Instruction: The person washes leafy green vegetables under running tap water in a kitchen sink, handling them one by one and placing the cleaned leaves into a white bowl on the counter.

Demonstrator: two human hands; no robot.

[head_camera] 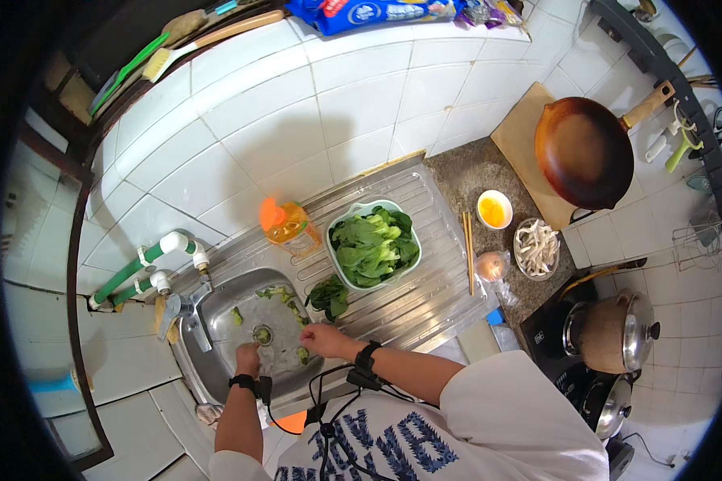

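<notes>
My left hand is low over the steel sink, just left of the drain strainer, where a green scrap lies. Its fingers point down and are mostly hidden. My right hand is over the sink's right side with fingers curled, close to a wilted leaf piece; whether it pinches anything is too small to tell. More green scraps lie along the basin's back and right. Right of the sink, a pale green basket full of leafy greens stands on the drainboard, beside a loose dark leafy bunch.
A faucet reaches over the sink's left side. Behind stands an orange pump bottle. Farther right are chopsticks, a bowl of eggs, a bagged onion-like item, sliced mushrooms, a pan and a pot.
</notes>
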